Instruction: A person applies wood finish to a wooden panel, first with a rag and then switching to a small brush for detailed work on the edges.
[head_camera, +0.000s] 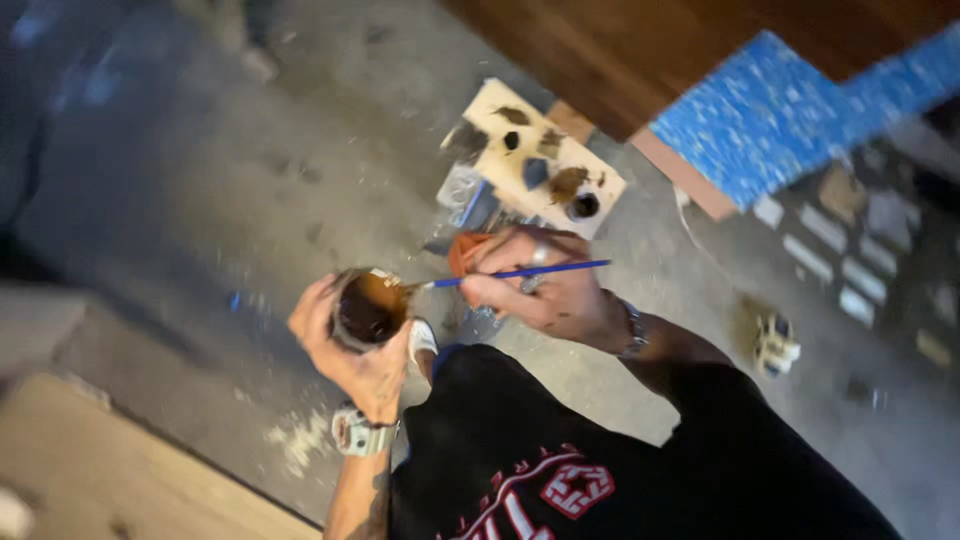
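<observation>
My left hand (345, 355) grips a small round can (367, 308) holding dark brown liquid, held over the concrete floor. My right hand (545, 290) holds a thin blue-handled brush (520, 273) level, its tip reaching into the can's rim. The same hand also seems to pinch an orange cloth or lid (468, 250) against its fingers. A watch sits on my left wrist and a bracelet on my right. The view is motion-blurred.
A pale wooden board (540, 150) smeared with brown and dark paint dabs lies on the floor ahead, with a small dark pot on it. A dark wooden panel (640, 50) and a blue speckled slab (770, 120) lie at the upper right. A light board (110, 470) lies at the lower left.
</observation>
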